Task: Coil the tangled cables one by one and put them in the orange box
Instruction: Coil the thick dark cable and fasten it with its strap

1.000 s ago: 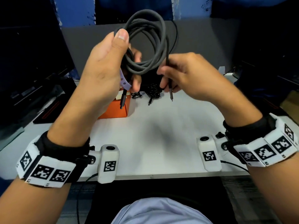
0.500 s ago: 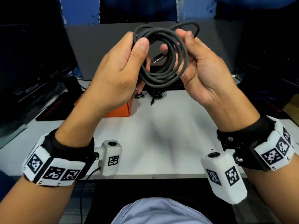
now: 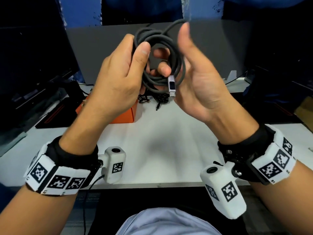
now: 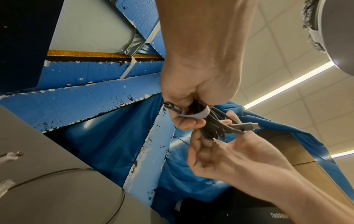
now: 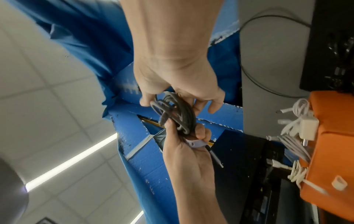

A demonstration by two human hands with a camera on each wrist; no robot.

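A grey cable (image 3: 159, 43) is wound into a coil and held up in front of me, above the table. My left hand (image 3: 140, 56) grips the coil's left side with the thumb on the front. A lilac strap (image 4: 195, 116) lies across the strands in that hand. My right hand (image 3: 172, 61) faces palm inward, its fingers curled through the coil's middle and its thumb raised and blurred. One silver connector (image 3: 171, 85) hangs at the coil's lower front. The orange box (image 3: 130, 114) stands on the table, mostly hidden behind my left hand.
More black cables (image 3: 152, 99) lie tangled on the white table (image 3: 160, 141) beyond the box. White cables (image 5: 295, 125) and a charger hang at the orange box (image 5: 335, 136). Dark monitors stand at the left and right, a grey panel at the back.
My right hand has gone from pinching the cable's loose end below the coil to reaching through the coil, palm turned toward me. The connector now hangs at the coil's front.
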